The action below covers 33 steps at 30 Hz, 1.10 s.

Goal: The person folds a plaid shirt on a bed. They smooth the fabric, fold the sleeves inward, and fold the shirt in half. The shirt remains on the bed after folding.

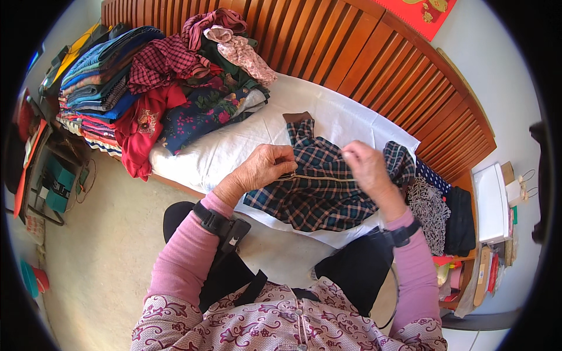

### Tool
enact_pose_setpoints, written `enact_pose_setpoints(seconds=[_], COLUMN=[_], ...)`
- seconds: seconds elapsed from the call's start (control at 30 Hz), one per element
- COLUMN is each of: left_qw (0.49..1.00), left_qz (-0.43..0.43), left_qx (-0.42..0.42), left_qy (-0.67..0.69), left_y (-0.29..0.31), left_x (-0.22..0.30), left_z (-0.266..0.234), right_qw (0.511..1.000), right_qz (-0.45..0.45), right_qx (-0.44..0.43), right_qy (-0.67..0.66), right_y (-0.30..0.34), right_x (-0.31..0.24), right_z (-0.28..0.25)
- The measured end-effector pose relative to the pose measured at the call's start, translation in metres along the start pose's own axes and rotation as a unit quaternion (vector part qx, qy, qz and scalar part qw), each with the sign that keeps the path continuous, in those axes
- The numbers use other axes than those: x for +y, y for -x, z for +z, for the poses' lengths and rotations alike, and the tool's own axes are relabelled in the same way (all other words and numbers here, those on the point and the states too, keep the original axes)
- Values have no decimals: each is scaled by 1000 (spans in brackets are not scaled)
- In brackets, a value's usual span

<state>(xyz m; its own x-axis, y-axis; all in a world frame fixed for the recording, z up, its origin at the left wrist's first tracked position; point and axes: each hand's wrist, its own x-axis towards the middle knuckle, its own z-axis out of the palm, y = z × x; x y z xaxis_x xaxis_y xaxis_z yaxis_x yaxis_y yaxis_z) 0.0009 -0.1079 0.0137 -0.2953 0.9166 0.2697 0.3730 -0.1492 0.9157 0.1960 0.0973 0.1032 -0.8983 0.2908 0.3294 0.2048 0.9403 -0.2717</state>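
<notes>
A dark green and blue plaid jacket [328, 202] with a brown edge at its far end lies rumpled on a white sheet [328, 99]. A pale zipper [322, 178] runs across it from left to right. Fingers pinched together, my left hand [263, 167] grips the jacket's edge by the zipper's left end. My right hand [370, 169] is over the jacket's right part, near the other end of the zipper. Its fingers are bent and smeared by motion, so whether they hold cloth is unclear.
Folded clothes [99, 82] are stacked at the far left, beside a loose heap of red, checked and floral garments [170, 99]. A slatted wooden backrest [374, 64] runs behind the sheet. Dark and speckled folded cloths [430, 205] lie at the right, near a white box [492, 202].
</notes>
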Motion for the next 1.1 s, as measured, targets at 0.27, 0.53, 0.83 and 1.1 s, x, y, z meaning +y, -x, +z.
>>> enact_pose_setpoints(seconds=[0.27, 0.53, 0.83, 1.1], left_qw=[999, 999, 976, 972], left_qz=[25, 12, 32, 14], left_qx=[23, -11, -114, -127], left_qy=[21, 50, -185, -198], left_y=[0, 1, 8, 9], left_x=[4, 12, 9, 2], left_z=[1, -6, -8, -15], right_qw=[966, 957, 939, 890], right_qz=[106, 136, 193, 278], right_qx=[-105, -7, 24, -8], right_qy=[-212, -256, -284, -361], right_y=[2, 14, 35, 42], right_x=[-71, -77, -68, -49], right_z=[65, 84, 96, 99])
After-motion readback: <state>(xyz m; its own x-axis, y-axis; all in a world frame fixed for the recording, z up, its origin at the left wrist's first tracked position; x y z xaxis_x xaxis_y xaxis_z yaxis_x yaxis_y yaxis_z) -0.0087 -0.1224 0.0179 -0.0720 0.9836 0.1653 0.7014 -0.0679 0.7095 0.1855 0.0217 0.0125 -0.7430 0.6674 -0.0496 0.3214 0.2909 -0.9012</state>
